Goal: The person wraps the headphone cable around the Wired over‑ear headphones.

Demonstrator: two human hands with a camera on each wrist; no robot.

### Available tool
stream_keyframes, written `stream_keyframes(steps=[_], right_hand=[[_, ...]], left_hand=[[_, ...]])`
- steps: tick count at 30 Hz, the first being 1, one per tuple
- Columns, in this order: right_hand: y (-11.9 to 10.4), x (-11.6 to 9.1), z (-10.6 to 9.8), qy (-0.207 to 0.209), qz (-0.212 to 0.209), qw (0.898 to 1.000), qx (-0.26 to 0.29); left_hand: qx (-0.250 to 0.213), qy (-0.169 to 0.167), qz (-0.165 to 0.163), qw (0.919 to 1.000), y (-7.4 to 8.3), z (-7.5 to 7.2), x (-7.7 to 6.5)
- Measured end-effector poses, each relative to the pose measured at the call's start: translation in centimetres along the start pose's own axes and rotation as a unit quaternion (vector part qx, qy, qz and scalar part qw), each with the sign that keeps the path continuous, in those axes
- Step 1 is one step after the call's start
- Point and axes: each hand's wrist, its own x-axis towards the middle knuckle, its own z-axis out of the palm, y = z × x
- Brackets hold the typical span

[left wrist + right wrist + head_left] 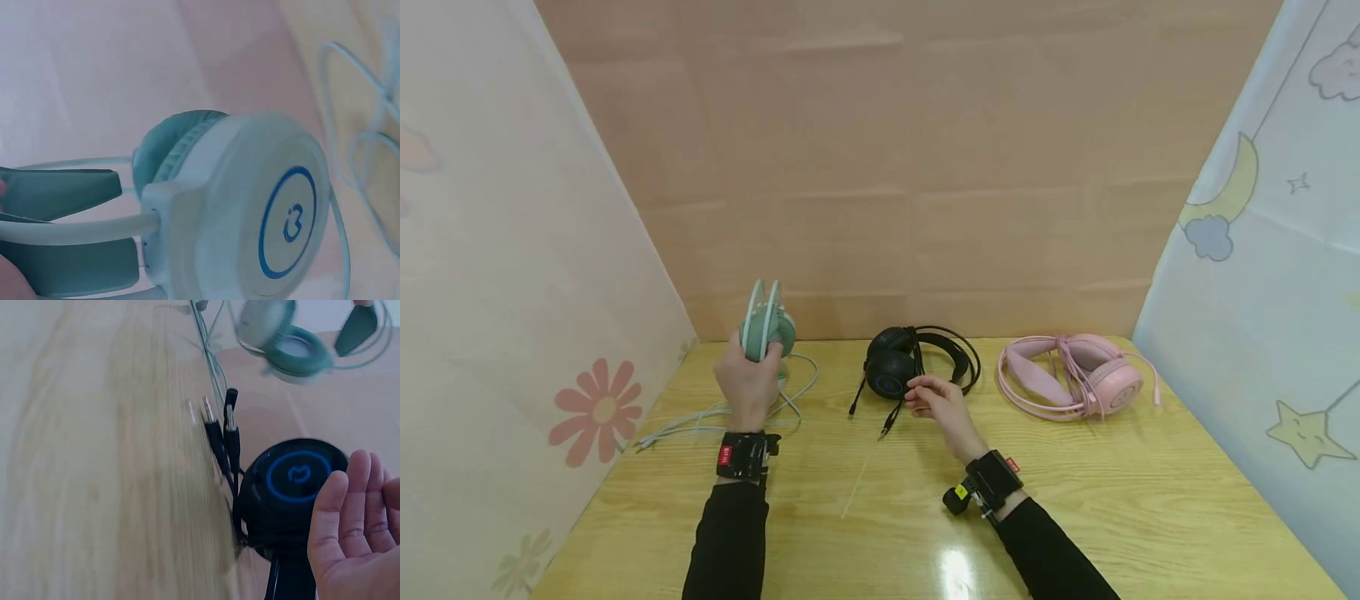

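My left hand [748, 385] grips a pair of mint green headphones [753, 333] by the headband, lifted above the left side of the table. In the left wrist view, one ear cup [290, 225] of that pair faces the camera with a blue ring and logo, its padded cushion behind. A pale cable [700, 419] trails from it onto the wood. Beside the black headphones [891, 371], at the middle of the table's back, my right hand [946, 410] hovers with fingers loosely bent and nothing held. Black cable plugs [215, 434] stick out past the black ear cup in the right wrist view.
Pink headphones [1112, 387] with their cable bundled around them lie at the back right of the wooden table [865, 542]. A brown paper-covered wall [880, 183] stands behind, with patterned panels on both sides.
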Motion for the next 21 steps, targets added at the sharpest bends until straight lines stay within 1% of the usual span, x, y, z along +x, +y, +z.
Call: stream_keyframes(steps=[2,4,6,8,9,10,11,12,15,18,21], right_hand=[[-0.2,-0.2,0.4,-0.018,-0.008,1.000,-0.001],[-0.3,-0.3,0.9,-0.037,-0.017,0.999,-0.003],[-0.3,-0.3,1.3,-0.053,-0.025,0.998,-0.005],[-0.4,-0.1,1.9,-0.066,-0.031,0.997,-0.008],[-0.4,0.0,2.2,-0.071,-0.035,0.997,-0.012],[-0.4,0.1,2.4,-0.073,-0.037,0.997,-0.016],[-0.5,0.2,2.7,-0.073,-0.040,0.996,-0.019],[-0.5,0.4,3.0,-0.074,-0.043,0.996,-0.024],[-0.9,0.9,3.9,-0.077,-0.044,0.995,-0.037],[-1.4,1.2,4.7,-0.094,-0.025,0.995,-0.026],[-2.0,1.6,5.4,-0.119,0.006,0.993,0.006]], left_hand=[[-0.055,0.028,-0.010,0.9980,0.7,-0.4,0.3],[-0.113,0.051,-0.026,0.9920,1.4,-0.9,0.6],[-0.174,0.064,-0.045,0.9816,2.1,-1.4,0.9],[-0.236,0.071,-0.068,0.9668,2.7,-1.9,1.2],[-0.274,0.070,-0.080,0.9558,2.9,-2.1,1.3],[-0.313,0.066,-0.093,0.9429,3.0,-2.2,1.4],[-0.351,0.062,-0.106,0.9282,3.1,-2.3,1.5],[-0.387,0.058,-0.116,0.9128,3.2,-2.4,1.6],[-0.486,0.044,-0.152,0.8597,3.0,-2.3,1.6],[-0.535,0.022,-0.176,0.8261,2.9,-2.0,1.5],[-0.574,-0.009,-0.195,0.7950,3.0,-1.7,1.2]])
